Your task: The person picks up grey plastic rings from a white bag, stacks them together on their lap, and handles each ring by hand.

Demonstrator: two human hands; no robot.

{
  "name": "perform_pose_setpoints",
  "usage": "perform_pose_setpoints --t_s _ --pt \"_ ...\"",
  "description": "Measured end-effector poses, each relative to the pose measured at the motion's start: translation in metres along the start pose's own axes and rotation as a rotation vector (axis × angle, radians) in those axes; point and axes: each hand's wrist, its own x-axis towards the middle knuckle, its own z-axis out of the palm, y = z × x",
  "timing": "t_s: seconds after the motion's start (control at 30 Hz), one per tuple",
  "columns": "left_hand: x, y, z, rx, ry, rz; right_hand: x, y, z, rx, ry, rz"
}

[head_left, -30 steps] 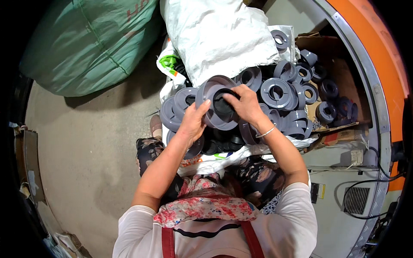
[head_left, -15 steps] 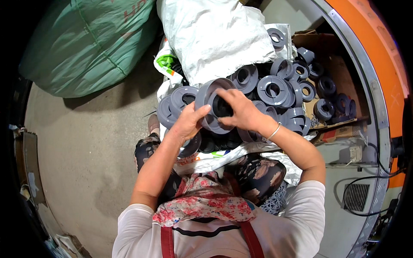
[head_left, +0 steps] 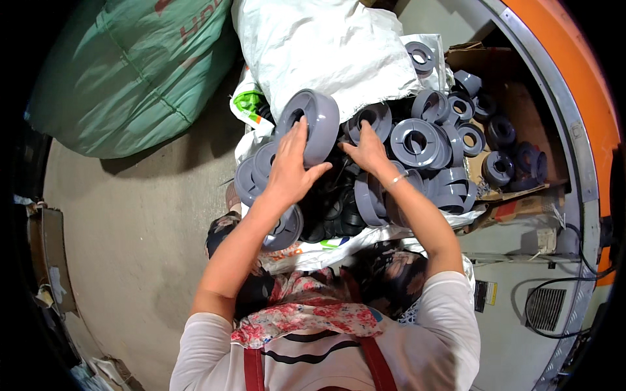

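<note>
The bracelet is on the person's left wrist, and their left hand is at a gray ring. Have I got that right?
Not quite: the bracelet is on the wrist of the right hand, as the head view shows. The left hand is indeed at a gray ring.

Just on the person's side of the white sack (head_left: 323, 55), the left hand (head_left: 290, 168), thumb spread, lies against a tilted gray ring (head_left: 323, 127); whether it grips is unclear. The right hand (head_left: 368, 153), fingers apart, reaches to another gray ring (head_left: 385, 118) just below the sack. Black parts (head_left: 342, 212) lie farther below it. Left of it bulges a green sack (head_left: 124, 78); right, a cardboard box (head_left: 544, 140) holds more rings (head_left: 498, 168).
</note>
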Motion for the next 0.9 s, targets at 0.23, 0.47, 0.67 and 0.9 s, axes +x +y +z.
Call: perform_pose_setpoints --t_s 0.23,0.47,0.67,0.9 --pt "0.014 -0.061 0.05 0.513 -0.531 0.018 0.04 0.056 0.018 -0.123 -0.033 0.087" --pt "0.033 -0.055 0.068 0.199 -0.298 -0.129 0.007 0.041 -0.071 0.433 0.238 0.034" --pt "0.044 -0.003 0.04 -1.406 -0.148 -0.796 -0.027 -0.017 -0.067 0.565 -0.207 -0.487" --pt "0.043 0.006 0.016 -1.087 0.073 -0.604 0.041 0.067 0.011 -0.518 -0.348 0.154"
